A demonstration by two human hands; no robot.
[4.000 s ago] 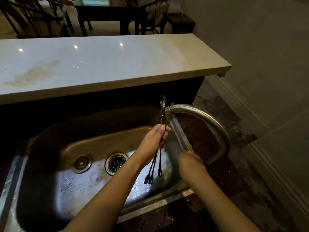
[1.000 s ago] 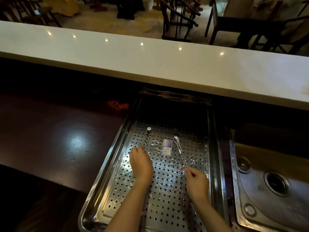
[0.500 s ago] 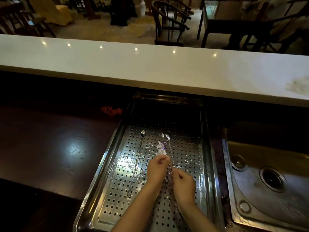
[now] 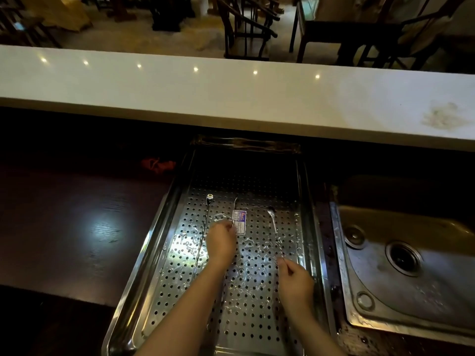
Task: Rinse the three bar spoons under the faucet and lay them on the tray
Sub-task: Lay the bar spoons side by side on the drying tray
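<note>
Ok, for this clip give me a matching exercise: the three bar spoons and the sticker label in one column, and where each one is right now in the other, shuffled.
Things:
1. left spoon
2. middle spoon
3. right spoon
4. sticker label

Places or states:
A. pinched by the right hand, bowl end away from the person
B. stuck flat on the perforated tray floor
C. lying free on the tray, no hand on it
D. held by the left hand, beside the label

Pairs: 1-C, 2-D, 3-A, 4-B
</note>
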